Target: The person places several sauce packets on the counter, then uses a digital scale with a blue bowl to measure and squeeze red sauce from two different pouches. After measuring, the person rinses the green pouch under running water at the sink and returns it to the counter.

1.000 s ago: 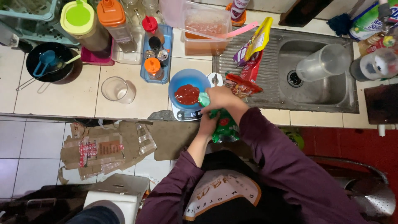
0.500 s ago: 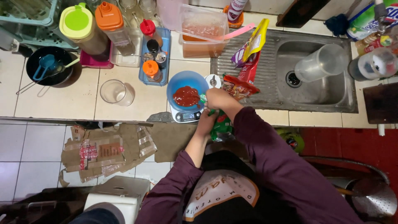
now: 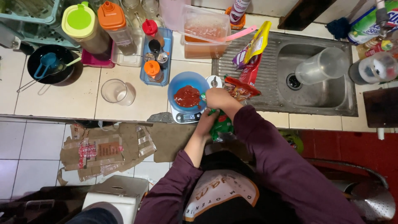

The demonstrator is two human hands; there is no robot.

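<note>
A blue bowl (image 3: 181, 81) holding red paste (image 3: 187, 96) sits on a small white kitchen scale (image 3: 185, 117) at the counter's front edge. My right hand (image 3: 219, 98) grips the top of a green sachet (image 3: 222, 126) just right of the bowl. My left hand (image 3: 207, 121) holds the same sachet from below, at the counter edge. Red and yellow sachets (image 3: 248, 62) lie on the sink's drainboard just beyond my right hand.
A clear tub (image 3: 206, 36) with orange sauce and a pink utensil stands behind the bowl. An empty glass (image 3: 117, 91), a blue tray of small bottles (image 3: 155, 58), jugs and a black pan (image 3: 50, 65) lie left. The steel sink (image 3: 319, 74) holds a plastic cup. Flattened cardboard (image 3: 103, 151) covers the floor.
Both hands stayed on the green sachet beside the bowl, shifting only slightly; the view drifted a little.
</note>
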